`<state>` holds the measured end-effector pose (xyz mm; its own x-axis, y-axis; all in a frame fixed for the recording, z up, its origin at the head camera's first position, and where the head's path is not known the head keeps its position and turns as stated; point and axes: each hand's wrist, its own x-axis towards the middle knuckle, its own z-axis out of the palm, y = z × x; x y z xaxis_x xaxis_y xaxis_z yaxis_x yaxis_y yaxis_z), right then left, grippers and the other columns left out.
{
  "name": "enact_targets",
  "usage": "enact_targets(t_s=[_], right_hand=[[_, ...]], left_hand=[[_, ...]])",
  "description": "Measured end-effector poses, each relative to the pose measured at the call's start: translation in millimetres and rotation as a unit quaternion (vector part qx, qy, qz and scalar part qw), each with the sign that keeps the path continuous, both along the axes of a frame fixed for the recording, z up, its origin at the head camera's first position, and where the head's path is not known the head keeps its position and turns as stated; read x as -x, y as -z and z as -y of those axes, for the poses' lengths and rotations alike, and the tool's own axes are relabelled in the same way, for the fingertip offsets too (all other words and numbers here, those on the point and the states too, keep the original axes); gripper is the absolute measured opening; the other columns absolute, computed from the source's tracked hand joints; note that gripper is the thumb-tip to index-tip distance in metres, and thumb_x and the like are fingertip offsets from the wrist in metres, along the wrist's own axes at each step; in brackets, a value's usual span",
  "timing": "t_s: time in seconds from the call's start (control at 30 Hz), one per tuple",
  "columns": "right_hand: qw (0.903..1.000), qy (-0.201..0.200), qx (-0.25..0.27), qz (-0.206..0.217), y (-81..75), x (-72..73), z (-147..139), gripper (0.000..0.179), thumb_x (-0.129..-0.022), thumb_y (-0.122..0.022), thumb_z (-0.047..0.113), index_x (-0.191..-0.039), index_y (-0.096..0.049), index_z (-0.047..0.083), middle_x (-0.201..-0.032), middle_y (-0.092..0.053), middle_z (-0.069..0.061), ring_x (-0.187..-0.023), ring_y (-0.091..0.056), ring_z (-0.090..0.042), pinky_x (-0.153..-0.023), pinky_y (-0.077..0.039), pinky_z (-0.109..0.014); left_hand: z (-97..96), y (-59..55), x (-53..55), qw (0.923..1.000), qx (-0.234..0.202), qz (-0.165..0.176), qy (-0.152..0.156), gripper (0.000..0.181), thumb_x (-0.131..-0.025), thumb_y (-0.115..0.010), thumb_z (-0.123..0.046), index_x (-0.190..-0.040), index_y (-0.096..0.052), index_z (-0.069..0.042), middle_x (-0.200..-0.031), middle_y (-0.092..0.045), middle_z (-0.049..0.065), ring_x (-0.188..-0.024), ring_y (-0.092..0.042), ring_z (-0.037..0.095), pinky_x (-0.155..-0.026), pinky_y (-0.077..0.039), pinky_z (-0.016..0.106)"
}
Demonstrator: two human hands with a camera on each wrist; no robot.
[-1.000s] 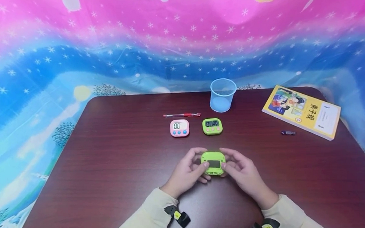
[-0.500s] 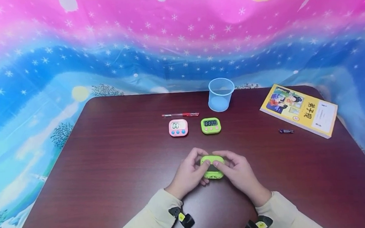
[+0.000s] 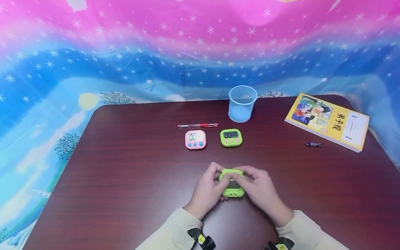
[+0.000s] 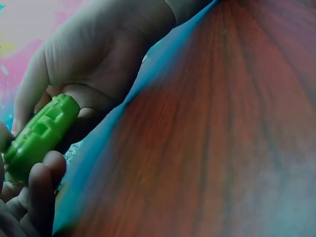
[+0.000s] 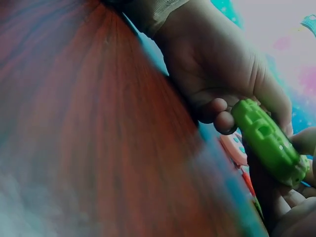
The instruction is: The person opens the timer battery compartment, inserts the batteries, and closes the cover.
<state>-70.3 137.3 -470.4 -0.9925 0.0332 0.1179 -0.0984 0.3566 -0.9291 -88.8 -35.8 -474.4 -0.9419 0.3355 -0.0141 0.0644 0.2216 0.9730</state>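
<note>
Both hands hold a green digital timer (image 3: 233, 192) above the table near its front, its back with a dark panel turned up. On its left side, my left hand (image 3: 205, 191) grips it with the thumb over the back. From the right, my right hand (image 3: 263, 193) grips it too, and the two thumbs press close together on the upper part of the panel. In the left wrist view the notched edge of the timer (image 4: 42, 133) shows between the fingers. The right wrist view has the timer (image 5: 269, 143) edge-on as well. Its display side is hidden.
Beyond the hands lie a pink timer (image 3: 195, 139) and a second green timer (image 3: 231, 137). Behind them are a red pen (image 3: 198, 125) and a blue mesh pen cup (image 3: 241, 111). A small dark battery (image 3: 313, 144) and a yellow book (image 3: 328, 121) lie to the right.
The right thumb has moved from the timer's right edge inward onto its back, close to the left thumb. Both hands keep their grip; the other things stay where they were.
</note>
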Motion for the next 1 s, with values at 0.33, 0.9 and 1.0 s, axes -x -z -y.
enact_targets(t_s=[0.33, 0.9, 1.0], right_hand=[[0.9938, -0.030, 0.078, -0.074, 2.9, 3.8, -14, 0.013, -0.095, -0.069, 0.005, -0.105, -0.076, 0.003, -0.109, -0.070, -0.010, -0.109, -0.062, -0.015, -0.096, -0.049, -0.019], [0.9966, -0.023, 0.076, 0.019, -7.0, 7.3, -47, 0.031, -0.089, -0.077, 0.009, -0.117, -0.071, -0.003, -0.089, -0.074, -0.010, -0.078, -0.073, -0.015, -0.073, -0.062, -0.026], [0.9968, -0.045, 0.064, 0.018, -7.8, 7.8, -46, 0.029, -0.089, -0.077, 0.009, -0.116, -0.072, -0.002, -0.089, -0.073, -0.011, -0.077, -0.072, -0.015, -0.071, -0.062, -0.027]], left_hand=[[9.2, 3.5, 5.5, 0.9950, -0.059, 0.023, 0.077, 0.027, -0.101, -0.061, -0.018, -0.128, -0.056, -0.017, -0.108, -0.071, 0.011, -0.066, -0.068, 0.016, -0.054, -0.060, 0.034], [24.4, 1.1, 15.3, 0.9770, -0.136, 0.086, 0.140, 0.062, -0.089, -0.071, 0.005, -0.144, -0.044, -0.004, -0.124, -0.064, 0.023, -0.096, -0.067, 0.017, -0.085, -0.058, 0.026], [24.8, 0.6, 15.9, 0.9776, -0.133, 0.088, 0.138, 0.062, -0.089, -0.071, 0.004, -0.144, -0.043, -0.004, -0.124, -0.064, 0.023, -0.097, -0.067, 0.016, -0.085, -0.058, 0.025]])
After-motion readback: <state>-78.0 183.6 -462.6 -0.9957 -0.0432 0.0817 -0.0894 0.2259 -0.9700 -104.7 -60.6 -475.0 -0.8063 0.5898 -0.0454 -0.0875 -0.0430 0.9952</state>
